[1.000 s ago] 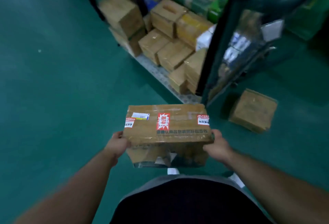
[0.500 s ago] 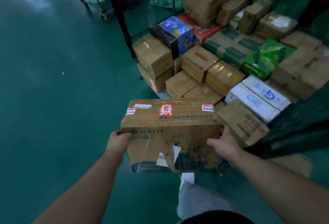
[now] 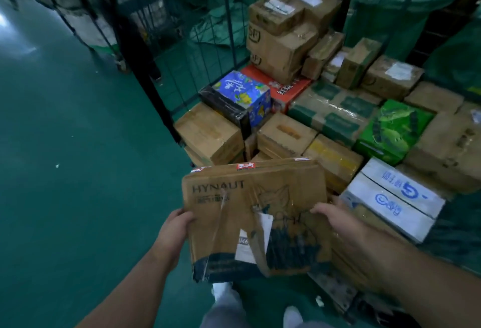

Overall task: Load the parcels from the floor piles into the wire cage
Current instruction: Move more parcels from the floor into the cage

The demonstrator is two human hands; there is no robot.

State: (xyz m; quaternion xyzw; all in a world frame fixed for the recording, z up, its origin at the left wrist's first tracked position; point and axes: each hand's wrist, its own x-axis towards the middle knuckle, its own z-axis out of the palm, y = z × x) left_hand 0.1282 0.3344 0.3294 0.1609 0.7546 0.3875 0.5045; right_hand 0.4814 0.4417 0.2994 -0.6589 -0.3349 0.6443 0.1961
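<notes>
Arms: left forearm (image 3: 135,283) and right forearm (image 3: 406,280) are both bare along all that shows, from wrist to frame edge. Left hand (image 3: 179,223) and right hand (image 3: 331,217) are bare as well.

Legs: trousers (image 3: 226,313) are plain light grey cloth. Both legs show only in part at the bottom of the view and are soft with blur.

Feet: white shoes. Left shoe (image 3: 221,290) shows a rounded toe just past the trouser hem. Right shoe (image 3: 292,312) also shows a rounded white toe, with less of it in view. Laces, soles and any marking are too blurred to read.
</notes>
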